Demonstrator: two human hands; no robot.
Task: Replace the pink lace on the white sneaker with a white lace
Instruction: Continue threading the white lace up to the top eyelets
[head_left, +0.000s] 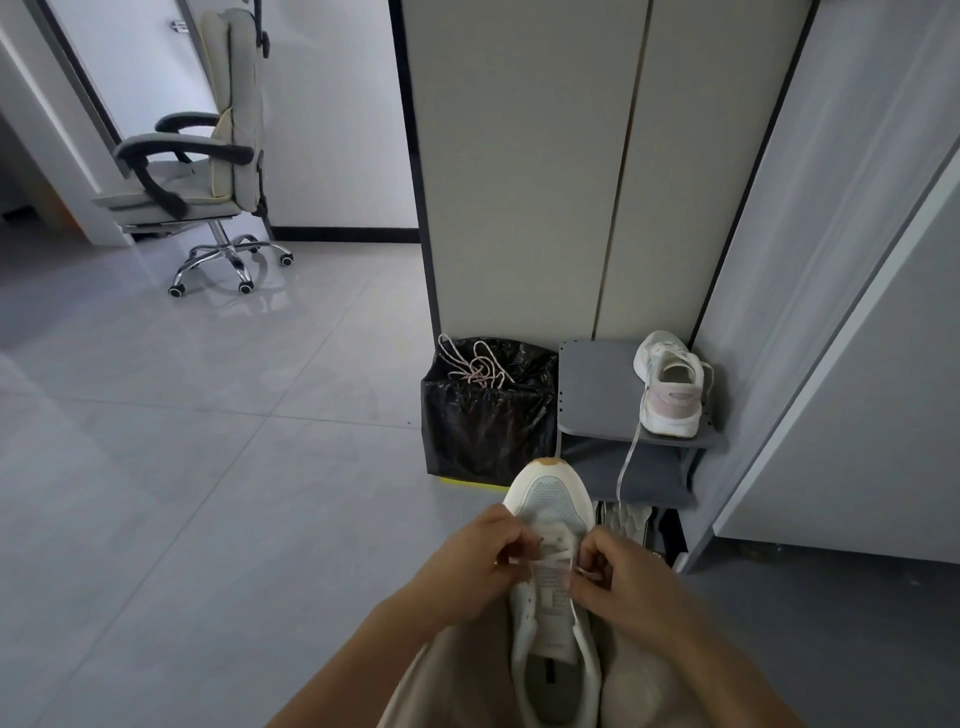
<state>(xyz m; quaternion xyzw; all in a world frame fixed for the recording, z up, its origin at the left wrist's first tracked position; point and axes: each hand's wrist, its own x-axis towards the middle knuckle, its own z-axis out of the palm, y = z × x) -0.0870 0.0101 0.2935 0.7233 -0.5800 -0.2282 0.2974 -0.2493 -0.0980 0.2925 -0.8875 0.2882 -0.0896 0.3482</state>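
A white sneaker (551, 597) rests between my knees, toe pointing away from me. A white lace (555, 546) crosses its lower eyelets. My left hand (475, 561) pinches the lace on the shoe's left side. My right hand (621, 577) pinches the lace on the right side, close to the eyelets. The pink lace (475, 366) lies tangled on top of a black bin bag, well beyond the shoe.
A bin lined with a black bag (488, 415) stands against the cabinet (545, 182). Beside it a grey shoe rack (597, 395) holds a second white sneaker (670, 387) with a lace hanging down. An office chair (202, 156) stands at the far left on the tiled floor.
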